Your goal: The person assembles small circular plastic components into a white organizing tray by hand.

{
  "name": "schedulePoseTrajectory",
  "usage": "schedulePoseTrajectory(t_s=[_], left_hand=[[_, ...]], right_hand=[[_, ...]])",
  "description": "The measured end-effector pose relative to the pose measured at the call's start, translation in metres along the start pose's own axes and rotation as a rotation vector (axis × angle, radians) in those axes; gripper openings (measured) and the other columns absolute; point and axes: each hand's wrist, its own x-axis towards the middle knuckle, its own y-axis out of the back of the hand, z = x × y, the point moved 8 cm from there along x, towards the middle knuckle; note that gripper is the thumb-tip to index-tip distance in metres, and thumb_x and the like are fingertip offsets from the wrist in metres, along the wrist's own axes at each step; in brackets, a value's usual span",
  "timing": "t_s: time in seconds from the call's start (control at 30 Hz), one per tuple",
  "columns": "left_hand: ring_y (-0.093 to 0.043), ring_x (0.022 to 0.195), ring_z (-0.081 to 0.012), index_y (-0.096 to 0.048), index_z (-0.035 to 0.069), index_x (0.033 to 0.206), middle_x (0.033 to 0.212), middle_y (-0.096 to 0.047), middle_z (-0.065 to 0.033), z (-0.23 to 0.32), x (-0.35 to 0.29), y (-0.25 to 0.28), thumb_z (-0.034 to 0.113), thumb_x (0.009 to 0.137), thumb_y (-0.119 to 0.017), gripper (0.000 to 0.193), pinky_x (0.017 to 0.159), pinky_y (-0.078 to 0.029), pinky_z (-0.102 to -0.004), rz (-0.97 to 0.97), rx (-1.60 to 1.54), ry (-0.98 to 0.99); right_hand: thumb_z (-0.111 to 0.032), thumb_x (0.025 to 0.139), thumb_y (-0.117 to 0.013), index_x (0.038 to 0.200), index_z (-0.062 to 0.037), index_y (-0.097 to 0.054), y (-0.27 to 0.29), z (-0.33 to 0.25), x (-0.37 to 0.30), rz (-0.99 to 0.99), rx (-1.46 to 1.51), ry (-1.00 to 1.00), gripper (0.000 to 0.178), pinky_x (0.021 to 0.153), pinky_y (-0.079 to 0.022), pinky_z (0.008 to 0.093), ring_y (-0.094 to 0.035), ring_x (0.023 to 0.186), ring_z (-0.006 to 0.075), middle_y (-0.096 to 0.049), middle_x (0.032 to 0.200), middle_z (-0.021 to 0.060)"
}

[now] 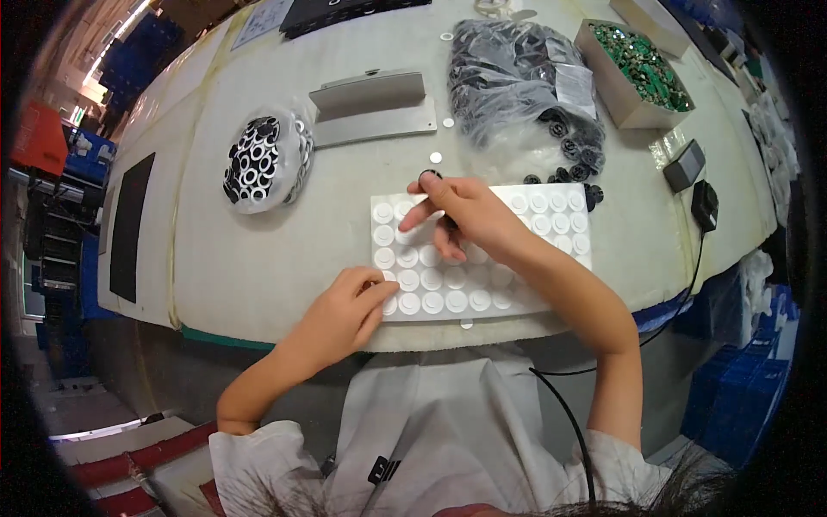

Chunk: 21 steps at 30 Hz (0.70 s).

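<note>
A white sheet (508, 302) covered with rows of round white stickers (432, 302) lies in front of me. My right hand (469, 215) is over its middle, thumb and a finger pinching a small black round part (430, 175). Something dark also shows under its curled fingers. At the sheet's lower left edge, my left hand (345, 312) is closed, fingertips against the stickers. A dark bit shows between its fingers, too hidden to name. Loose white discs (436, 158) lie on the table beyond the sheet, and another rests by its near edge.
To the left stands a clear bag of black and white rings (256, 164). Behind are a grey metal bracket (375, 108) and a large plastic bag of black round parts (517, 77). A box of green pieces (642, 73) and a small black device (705, 205) with a cable are at right.
</note>
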Motion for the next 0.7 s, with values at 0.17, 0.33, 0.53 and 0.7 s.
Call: schedulePoseTrajectory(t_s=[0.17,0.33,0.53,0.7], left_hand=[[-0.052,0.087,-0.0285,-0.057,0.002,0.098,0.093,-0.051,-0.0128,-0.008,-0.005,-0.009,-0.004,0.073,-0.056,0.025,0.074,-0.045,-0.0347,-0.069,-0.003,0.068],[-0.052,0.082,-0.0265,-0.054,0.002,0.092,0.09,-0.051,-0.0115,-0.004,-0.004,-0.002,0.001,0.078,-0.056,0.015,0.071,-0.045,-0.0335,-0.004,0.069,-0.013],[-0.048,0.074,-0.0131,-0.049,0.002,0.096,0.085,-0.052,-0.0042,-0.04,-0.002,0.012,0.009,0.088,-0.05,0.01,0.068,-0.041,-0.0242,0.28,-0.514,0.245],[-0.046,0.074,-0.0055,-0.045,0.003,0.1,0.084,-0.052,-0.0019,-0.046,0.028,0.008,0.011,0.092,-0.044,0.011,0.065,-0.039,-0.0203,0.41,-0.684,0.282]], right_hand=[[-0.04,0.095,-0.038,0.098,0.001,-0.054,-0.013,0.018,0.005,-0.227,-0.337,-0.097,0.044,0.035,-0.029,0.0225,-0.038,0.037,0.0069,-0.058,0.064,0.0043],[-0.04,0.094,-0.04,0.09,-0.0006,-0.059,-0.014,0.024,0.007,-0.205,-0.453,0.014,0.044,0.046,-0.036,0.0246,-0.043,0.047,0.0083,-0.051,0.058,0.0014],[-0.031,0.096,-0.036,0.102,0.0001,-0.055,-0.032,0.018,-0.005,-0.33,-0.58,0.121,0.037,0.058,-0.042,0.028,-0.049,0.06,0.0118,-0.053,0.065,0.0027],[-0.03,0.096,-0.036,0.095,-0.0007,-0.056,-0.046,0.023,-0.016,-0.479,-0.72,0.091,0.036,0.059,-0.043,0.0312,-0.048,0.059,0.0159,-0.052,0.063,0.0065]])
